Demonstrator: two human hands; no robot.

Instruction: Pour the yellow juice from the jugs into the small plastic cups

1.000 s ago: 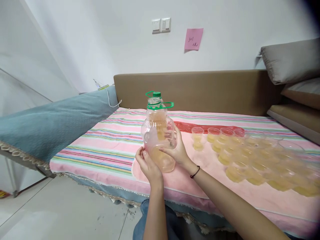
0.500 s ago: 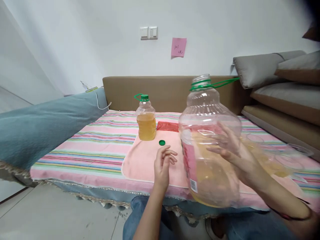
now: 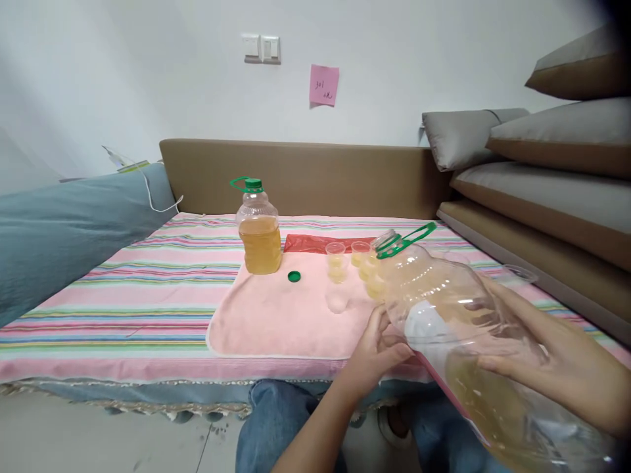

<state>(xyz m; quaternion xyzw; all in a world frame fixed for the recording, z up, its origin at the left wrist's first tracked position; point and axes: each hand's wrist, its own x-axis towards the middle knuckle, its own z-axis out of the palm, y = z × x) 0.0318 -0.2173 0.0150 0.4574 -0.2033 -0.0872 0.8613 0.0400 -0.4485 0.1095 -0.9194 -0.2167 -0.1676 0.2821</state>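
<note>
Uncapped bottle (image 3: pixel 438 295), tilted at the bed's front edge, in front of several clear cups (image 3: pixel 336 264) and partly hiding them; clasped by right hand (image 3: pixel 547 348) and steadied by left hand (image 3: pixel 382 351), fingers curled against near side. Farther left, on or beside pink cloth (image 3: pixel 276 322): red plastic (image 3: pixel 305 244), capped bottle (image 3: pixel 261 244), loose green cap (image 3: pixel 294 276). Counted: two bottles, one loose cap; cup total obscured.

Striped pink fabric bedspread (image 3: pixel 123 295) bears plain pink cloth (image 3: pixel 276 322) in front of green-capped clear plastic bottle (image 3: pixel 260 243), red plastic sheet (image 3: pixel 308 244) right of bottle.
</note>
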